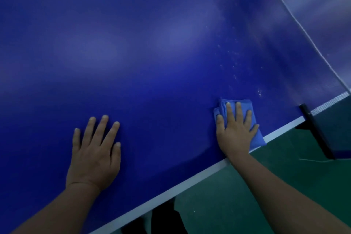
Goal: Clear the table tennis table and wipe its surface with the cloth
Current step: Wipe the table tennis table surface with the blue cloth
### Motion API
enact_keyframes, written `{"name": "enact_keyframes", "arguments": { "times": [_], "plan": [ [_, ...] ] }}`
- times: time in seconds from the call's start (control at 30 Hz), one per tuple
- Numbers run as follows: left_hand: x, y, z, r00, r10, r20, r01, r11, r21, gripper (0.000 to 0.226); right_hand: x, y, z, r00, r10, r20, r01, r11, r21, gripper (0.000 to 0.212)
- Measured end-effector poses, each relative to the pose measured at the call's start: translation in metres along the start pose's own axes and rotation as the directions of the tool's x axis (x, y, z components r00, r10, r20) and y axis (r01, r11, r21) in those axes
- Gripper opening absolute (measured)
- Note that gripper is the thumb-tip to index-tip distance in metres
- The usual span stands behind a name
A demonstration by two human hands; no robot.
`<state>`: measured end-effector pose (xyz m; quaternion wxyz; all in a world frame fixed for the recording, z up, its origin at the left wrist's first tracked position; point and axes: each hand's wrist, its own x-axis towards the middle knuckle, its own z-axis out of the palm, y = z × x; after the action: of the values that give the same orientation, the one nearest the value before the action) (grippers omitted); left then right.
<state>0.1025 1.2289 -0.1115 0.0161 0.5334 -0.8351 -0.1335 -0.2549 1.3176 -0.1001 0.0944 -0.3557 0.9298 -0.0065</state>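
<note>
Table tennis table (152, 43) fills the view, nothing lying on the blue top that I can see, so clearing looks done & I'm on the wipe. Blue cloth (245, 108), folded to a pad, sits flat on the top near the white side edge (171, 192), close to the net post (315, 129).

To do it well: keep palm weight even over the pad, push in long overlapping strokes w/ the grain of the table, and head for the pale specks (235, 59) just beyond the cloth, toward the net (303, 30). Don't let the pad's corner hang off the edge or it'll bunch. Refold if a face looks dirty.

Right hand (235, 131): fingers straight & spread, pressing down on the cloth, not clutching it; forearm comes in over the side edge. Left hand (95, 152): flat on bare top, fingers splayed, holding nothing, prob. bracing my lean.
</note>
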Motion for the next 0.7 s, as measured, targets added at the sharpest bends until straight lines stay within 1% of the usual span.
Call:
{"name": "enact_keyframes", "arguments": {
  "times": [0.07, 0.13, 0.2, 0.27, 0.37, 0.43, 0.5, 0.57, 0.6, 0.7],
  "plan": [
    [0.001, 0.001, 0.0, 1.0, -0.008, 0.007, 0.008, 1.0, 0.002, 0.061, -0.009, -0.02, 0.002, 0.998, -0.059, 0.025, 0.059, 0.998, -0.005, 0.067],
    [0.001, 0.001, 0.0, 1.0, -0.012, 0.005, 0.012, 1.0, 0.02, 0.062, 0.0, -0.041, 0.002, 0.986, -0.154, 0.06, 0.154, 0.988, 0.0, 0.066],
    [0.001, 0.002, 0.0, 0.999, 0.0, -0.038, 0.001, 0.999, 0.048, 0.066, 0.025, -0.067, 0.0, 0.968, -0.242, 0.058, 0.242, 0.97, 0.011, 0.064],
    [0.006, 0.01, -0.001, 0.994, -0.004, -0.113, 0.008, 0.999, 0.036, 0.072, 0.059, -0.099, -0.001, 0.949, -0.312, 0.039, 0.311, 0.95, 0.027, 0.06],
    [0.038, 0.048, -0.002, 0.983, -0.028, -0.184, 0.024, 0.999, -0.02, 0.065, 0.118, -0.156, -0.003, 0.919, -0.394, 0.022, 0.393, 0.918, 0.057, 0.059],
    [0.073, 0.086, 0.001, 0.983, -0.034, -0.179, 0.022, 0.997, -0.069, 0.062, 0.156, -0.189, -0.006, 0.902, -0.431, 0.019, 0.429, 0.901, 0.063, 0.06],
    [0.105, 0.119, 0.007, 0.987, -0.027, -0.158, 0.012, 0.995, -0.097, 0.062, 0.188, -0.205, -0.011, 0.889, -0.458, 0.028, 0.455, 0.888, 0.065, 0.06],
    [0.128, 0.137, 0.014, 0.991, -0.004, -0.135, -0.006, 0.997, -0.076, 0.062, 0.209, -0.195, -0.013, 0.893, -0.449, 0.027, 0.446, 0.893, 0.065, 0.06],
    [0.132, 0.141, 0.017, 0.993, 0.003, -0.116, -0.009, 0.999, -0.048, 0.063, 0.213, -0.177, -0.014, 0.909, -0.417, 0.017, 0.414, 0.907, 0.08, 0.06],
    [0.134, 0.141, 0.02, 0.997, 0.007, -0.08, -0.007, 1.0, -0.008, 0.063, 0.193, -0.081, -0.018, 0.974, -0.228, -0.013, 0.227, 0.966, 0.126, 0.058]
  ]
}}
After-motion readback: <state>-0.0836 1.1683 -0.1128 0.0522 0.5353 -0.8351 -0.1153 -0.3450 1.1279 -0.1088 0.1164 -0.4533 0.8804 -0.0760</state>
